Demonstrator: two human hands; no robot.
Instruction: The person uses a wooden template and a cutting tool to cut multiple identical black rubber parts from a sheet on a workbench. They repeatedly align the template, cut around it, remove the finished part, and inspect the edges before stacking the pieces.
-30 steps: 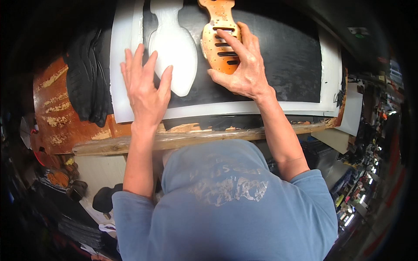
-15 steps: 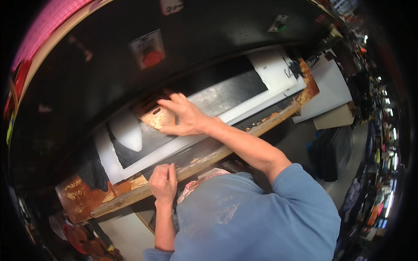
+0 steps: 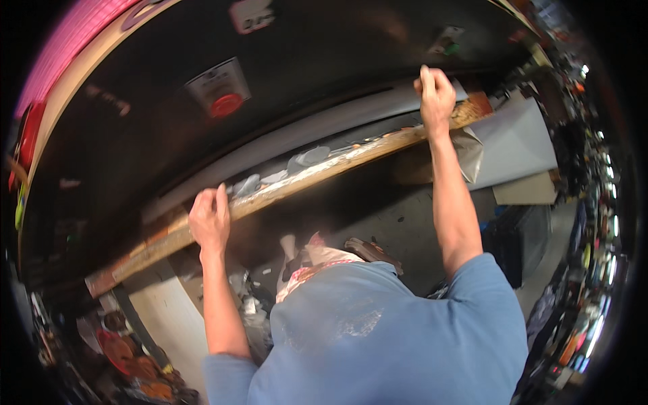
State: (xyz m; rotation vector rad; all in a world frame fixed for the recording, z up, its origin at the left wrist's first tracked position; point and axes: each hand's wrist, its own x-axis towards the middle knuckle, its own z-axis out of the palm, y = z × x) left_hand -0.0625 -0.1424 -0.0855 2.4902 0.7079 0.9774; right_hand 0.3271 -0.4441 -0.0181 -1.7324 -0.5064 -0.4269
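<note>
My left hand (image 3: 210, 219) is raised over the left part of a long worn wooden rail (image 3: 283, 192), its fingers curled and thumb up. Farther right, my right hand (image 3: 437, 101) is closed, fingertips pressed together, in front of the lower edge of a large black machine body (image 3: 324, 74). Whatever either hand grips, if anything, is hidden. Between the hands, a pale grey strip (image 3: 304, 128) runs under the machine's edge. Grey cut scraps (image 3: 309, 159) lie along the rail.
A red button (image 3: 225, 104) and a green button (image 3: 451, 48) are on the machine's face. Grey sheet material (image 3: 520, 145) hangs at the right, near a black bin (image 3: 520, 243). A pale board (image 3: 165, 307) stands at lower left. Scraps (image 3: 253, 304) lie below the rail.
My right hand has left a tan block with a slot and moved right. My left hand has moved forward and left. The black machine body now hides that block and most of the bed.
</note>
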